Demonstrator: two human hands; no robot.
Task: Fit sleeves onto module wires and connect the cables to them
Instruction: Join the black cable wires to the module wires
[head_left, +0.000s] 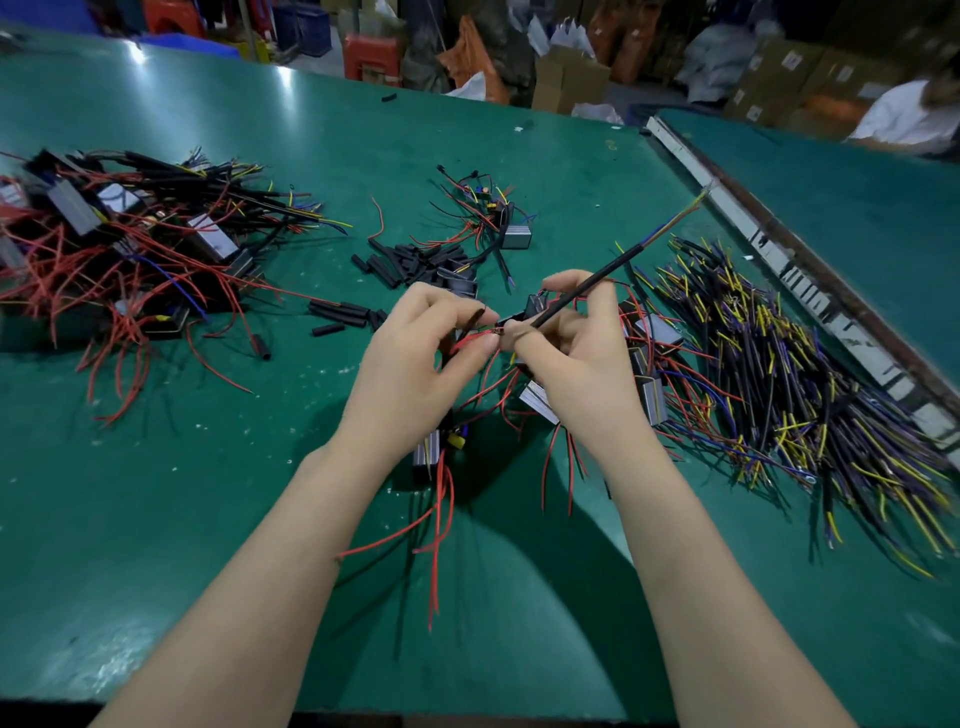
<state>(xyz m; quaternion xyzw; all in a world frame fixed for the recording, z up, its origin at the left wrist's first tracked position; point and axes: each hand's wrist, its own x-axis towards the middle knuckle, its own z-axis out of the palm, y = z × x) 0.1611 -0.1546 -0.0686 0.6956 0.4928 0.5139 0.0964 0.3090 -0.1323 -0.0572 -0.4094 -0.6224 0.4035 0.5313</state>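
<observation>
Red wire (470, 340) between pinching hands (498, 343)

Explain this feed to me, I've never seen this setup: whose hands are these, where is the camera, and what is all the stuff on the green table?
No machine: one head-worn camera looks down at a person's bare hands. The left hand pinches a red wire of a small module; the right hand holds a black cable to it. On the green table lie finished modules on the left, loose black sleeves in the middle, and spare cables on the right.
</observation>
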